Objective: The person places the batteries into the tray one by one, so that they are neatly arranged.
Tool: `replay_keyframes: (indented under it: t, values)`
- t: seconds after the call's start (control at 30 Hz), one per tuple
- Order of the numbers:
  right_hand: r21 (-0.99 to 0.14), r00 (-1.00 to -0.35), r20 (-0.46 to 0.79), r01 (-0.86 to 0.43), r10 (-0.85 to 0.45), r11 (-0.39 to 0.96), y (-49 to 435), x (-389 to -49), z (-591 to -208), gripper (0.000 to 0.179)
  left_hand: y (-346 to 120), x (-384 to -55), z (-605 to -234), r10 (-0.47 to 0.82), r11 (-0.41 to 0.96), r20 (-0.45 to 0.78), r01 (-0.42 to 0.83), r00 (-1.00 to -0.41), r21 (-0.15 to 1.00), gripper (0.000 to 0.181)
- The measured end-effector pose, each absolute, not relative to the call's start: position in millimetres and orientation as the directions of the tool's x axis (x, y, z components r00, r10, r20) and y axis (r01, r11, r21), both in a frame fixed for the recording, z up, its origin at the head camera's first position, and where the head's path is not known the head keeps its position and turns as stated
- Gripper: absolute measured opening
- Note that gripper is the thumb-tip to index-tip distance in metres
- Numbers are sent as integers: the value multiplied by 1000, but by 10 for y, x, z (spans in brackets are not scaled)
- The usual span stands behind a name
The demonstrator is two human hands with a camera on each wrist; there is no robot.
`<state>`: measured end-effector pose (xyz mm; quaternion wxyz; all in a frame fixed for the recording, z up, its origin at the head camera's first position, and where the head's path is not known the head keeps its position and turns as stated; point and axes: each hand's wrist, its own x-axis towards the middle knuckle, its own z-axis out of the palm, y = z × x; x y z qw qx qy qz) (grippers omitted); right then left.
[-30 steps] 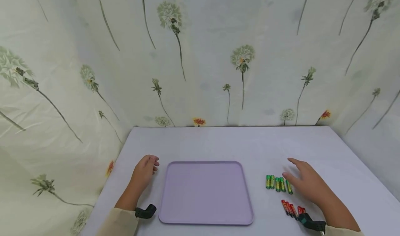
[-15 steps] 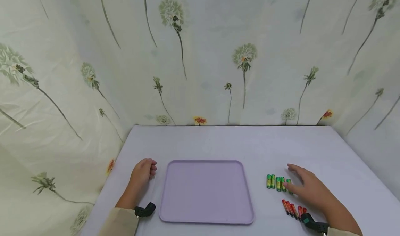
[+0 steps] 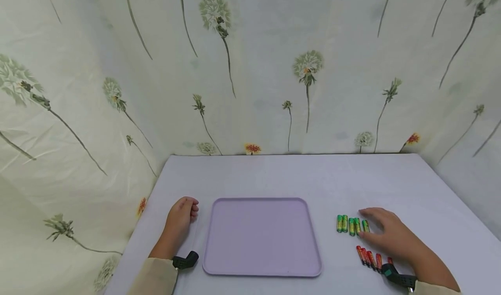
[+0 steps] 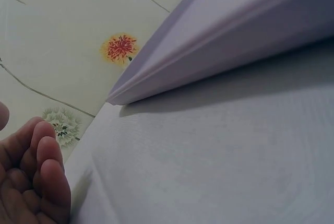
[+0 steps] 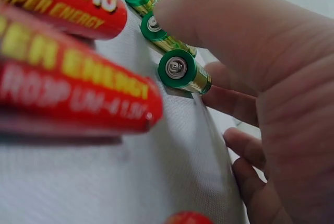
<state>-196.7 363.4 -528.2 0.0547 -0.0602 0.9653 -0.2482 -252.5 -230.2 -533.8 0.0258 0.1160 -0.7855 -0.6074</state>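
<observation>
On the right of the table lies a row of several green batteries (image 3: 351, 226). My right hand (image 3: 391, 234) is at that row's right end, thumb and fingers spread and bent around it. In the right wrist view the thumb tip is at the end of one green battery (image 5: 156, 25), and fingers lie behind the outermost green battery (image 5: 177, 70); no firm pinch shows. Several red batteries (image 3: 370, 256) lie nearer me, partly hidden by the wrist camera. My left hand (image 3: 182, 212) rests on the table left of the lilac tray (image 3: 262, 238), fingers loosely curled, holding nothing.
The shallow tray, with a raised rim (image 4: 209, 51), lies in the middle of the white table (image 3: 250, 173). A curtain with dandelion prints (image 3: 258, 69) stands behind the table and along its sides. A black wrist camera (image 3: 397, 277) sits close over the red batteries.
My right hand has come down and nearer to the green row, with its fingers bending more. The rightmost red battery has shifted right, apart from the others. My left hand stays almost still.
</observation>
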Motion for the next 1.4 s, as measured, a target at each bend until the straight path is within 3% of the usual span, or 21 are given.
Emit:
replay_keyframes:
  t: [0.23,0.73,1.4]
  values:
    - [-489,-984,-46,-128,-172,863,3657,-1958,-5312,64,-2293,-2520,-5338,-214,261,-82,-138,-973,955,32]
    - [-458,-985,-46,-130,-169,880,3718,-2024,-5276,67,-2322,-2550,-5272,-204,271,-80,-135,-976,953,34]
    - [-519,-989,-62,-81,-132,851,3807,-1941,-5330,73,-2301,-2567,-5354,-185,277,-90,-139,-979,951,30]
